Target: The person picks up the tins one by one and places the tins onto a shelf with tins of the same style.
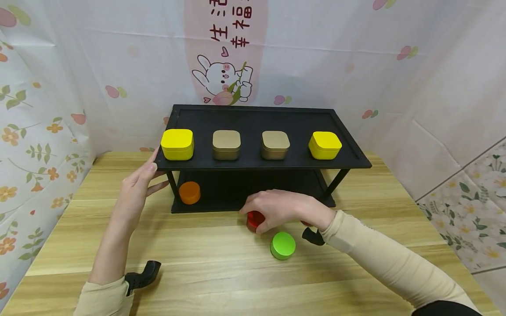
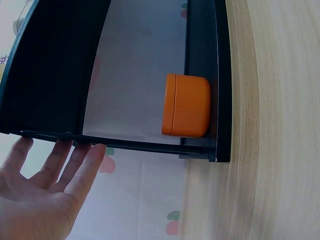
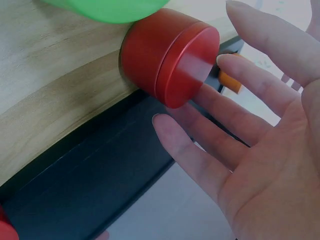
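Right hand near green container.

Four boxes top the rack (a tin below, left); more tins stand before it.

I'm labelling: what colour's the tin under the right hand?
The tin is red; best view: right wrist.

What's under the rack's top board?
An orange tin sits at the left end of the lower board. In the head view, the top board hides the back there, and the right hand covers part of the front.
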Available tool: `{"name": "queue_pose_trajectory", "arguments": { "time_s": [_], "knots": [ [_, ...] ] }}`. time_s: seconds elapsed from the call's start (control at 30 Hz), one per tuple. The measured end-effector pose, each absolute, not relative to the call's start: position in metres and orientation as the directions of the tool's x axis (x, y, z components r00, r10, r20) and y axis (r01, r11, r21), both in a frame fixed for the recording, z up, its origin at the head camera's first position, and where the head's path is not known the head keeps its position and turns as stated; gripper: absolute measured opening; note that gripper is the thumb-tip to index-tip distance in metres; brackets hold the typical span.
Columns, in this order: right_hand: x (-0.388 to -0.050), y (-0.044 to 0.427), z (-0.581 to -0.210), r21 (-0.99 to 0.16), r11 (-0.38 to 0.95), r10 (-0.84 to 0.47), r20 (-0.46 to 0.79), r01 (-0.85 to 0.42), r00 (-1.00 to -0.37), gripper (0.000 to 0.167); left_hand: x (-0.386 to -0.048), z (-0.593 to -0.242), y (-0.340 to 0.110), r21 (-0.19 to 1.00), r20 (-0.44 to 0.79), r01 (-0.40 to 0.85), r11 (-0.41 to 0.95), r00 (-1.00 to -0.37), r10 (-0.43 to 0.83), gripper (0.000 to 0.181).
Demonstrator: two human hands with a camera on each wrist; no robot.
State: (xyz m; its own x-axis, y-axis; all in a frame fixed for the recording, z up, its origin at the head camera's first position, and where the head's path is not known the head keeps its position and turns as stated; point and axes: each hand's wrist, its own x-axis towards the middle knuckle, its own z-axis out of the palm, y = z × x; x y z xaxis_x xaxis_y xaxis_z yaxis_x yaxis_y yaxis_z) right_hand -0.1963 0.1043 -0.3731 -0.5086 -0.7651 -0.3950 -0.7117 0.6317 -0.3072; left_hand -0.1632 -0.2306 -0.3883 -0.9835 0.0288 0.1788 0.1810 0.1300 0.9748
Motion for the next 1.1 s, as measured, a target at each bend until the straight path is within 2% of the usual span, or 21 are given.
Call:
{"name": "queue_pose_trajectory", "arguments": {
  "time_s": [0.57,0.83,1.1],
  "knots": [
    [-0.1964,0.1016,-0.3774,-0.292,0.627,-0.764,-0.412,-0.722,-0.496,0.051,-0.1629,-0.3883,-0.2305,0.977,0.179,0.18,0.112,-0.984,0.027,0.048],
    [-0.1972,0.1022,-0.3799,-0.3,0.619,-0.771,-0.413,-0.726,-0.486,0.039,-0.1632,-0.3877,-0.2298,0.971,0.18,0.182,0.153,-0.983,0.022,0.048],
    [-0.1981,0.1021,-0.3811,-0.308,0.609,-0.779,-0.409,-0.731,-0.476,0.037,-0.1635,-0.3888,-0.2305,0.97,0.182,0.183,0.16,-0.983,0.021,0.048]
  ]
}}
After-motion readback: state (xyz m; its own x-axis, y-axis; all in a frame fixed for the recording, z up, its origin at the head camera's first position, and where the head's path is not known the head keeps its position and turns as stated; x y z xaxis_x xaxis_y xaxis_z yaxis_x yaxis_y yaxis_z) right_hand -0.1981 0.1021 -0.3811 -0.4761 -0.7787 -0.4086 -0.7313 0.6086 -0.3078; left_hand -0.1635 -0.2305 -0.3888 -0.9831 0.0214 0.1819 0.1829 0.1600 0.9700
